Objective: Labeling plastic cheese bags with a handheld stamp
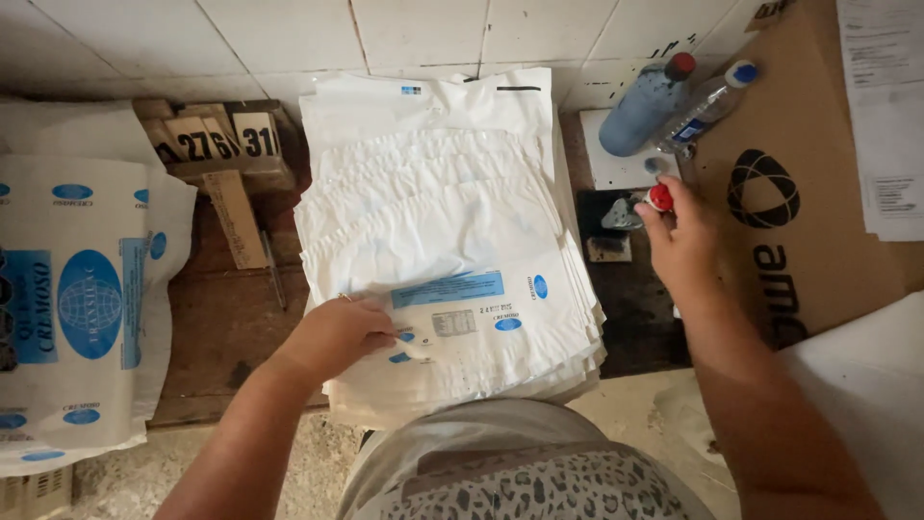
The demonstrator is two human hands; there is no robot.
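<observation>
My left hand [337, 337] lies low in the middle of the frame, fingers curled and pinching the near edge of the top bag of the fanned stack of thin white plastic bags with blue printed labels [443, 241]. The film looks slick and soft, wrinkled at each stepped edge, so I judge two sheets could cling together and lift as one, or the fan could slide off square if I drag sideways. My right hand [679, 236], right of centre, presses its fingertips together on a small round red-and-white stamp knob [660, 197] just above a dark ink pad [616, 217] on the worn wooden tabletop [226, 327]. Ink could smear the glossy film. Two capped bottles [674, 101] lean at upper right beside a brown cardboard box [789, 173].
</observation>
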